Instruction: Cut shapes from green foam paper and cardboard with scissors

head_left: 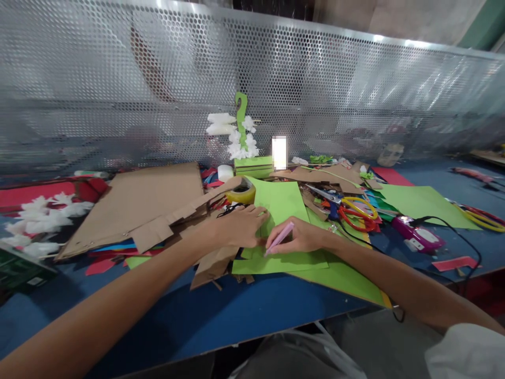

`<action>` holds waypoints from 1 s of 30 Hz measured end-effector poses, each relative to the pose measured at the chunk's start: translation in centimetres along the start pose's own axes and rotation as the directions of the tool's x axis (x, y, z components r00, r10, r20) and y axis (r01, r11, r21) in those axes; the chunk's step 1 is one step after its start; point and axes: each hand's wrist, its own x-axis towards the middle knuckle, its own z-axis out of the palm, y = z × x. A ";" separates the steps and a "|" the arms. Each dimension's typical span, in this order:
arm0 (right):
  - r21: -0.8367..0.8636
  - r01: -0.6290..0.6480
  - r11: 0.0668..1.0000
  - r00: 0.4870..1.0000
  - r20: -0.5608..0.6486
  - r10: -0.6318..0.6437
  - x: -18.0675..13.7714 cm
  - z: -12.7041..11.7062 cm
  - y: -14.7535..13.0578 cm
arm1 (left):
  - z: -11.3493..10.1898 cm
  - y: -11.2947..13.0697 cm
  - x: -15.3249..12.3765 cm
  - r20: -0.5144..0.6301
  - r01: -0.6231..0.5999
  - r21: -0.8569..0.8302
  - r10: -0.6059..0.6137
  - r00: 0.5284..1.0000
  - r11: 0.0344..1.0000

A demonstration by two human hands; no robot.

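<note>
My right hand (299, 235) grips a pink pen (283, 236), its tip pointing down at light green paper (281, 198). My left hand (241, 225) lies on the left part of the same paper, palm down with the fingers stretched out. Under the tip of the pen the paper spreads toward the front of the blue table (189, 321). Just behind my left hand stands a roll of yellow tape (246, 197). Brown cardboard scraps (215, 267) lie beneath and left of that hand.
Scissors with red and yellow handles (357, 210) lie right of the paper, near a purple corded tool (418, 234). A large cardboard sheet (145, 195) covers the left. A green stand with white paper flowers (241, 139) rises before the perforated metal panel (315, 89).
</note>
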 end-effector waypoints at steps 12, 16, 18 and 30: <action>-0.138 -0.002 0.990 0.996 -0.085 -0.009 -0.5 -1.9 0.9 | -0.3 0.3 -0.2 -0.015 0.028 -0.002 -0.028 1.000 1.000; -0.135 0.005 0.991 0.998 -0.054 -0.012 -0.3 -1.4 0.8 | -0.3 0.4 -0.2 -0.026 0.020 -0.015 -0.021 0.999 1.000; -0.140 0.007 0.990 0.997 -0.072 -0.017 -0.2 -1.3 0.8 | -0.3 0.4 -0.2 -0.046 0.003 -0.017 -0.004 0.999 1.000; -0.108 0.008 0.994 1.000 -0.002 -0.009 -0.4 -1.5 0.4 | 0.2 0.0 -0.1 -0.044 0.039 -0.043 -0.041 0.998 0.998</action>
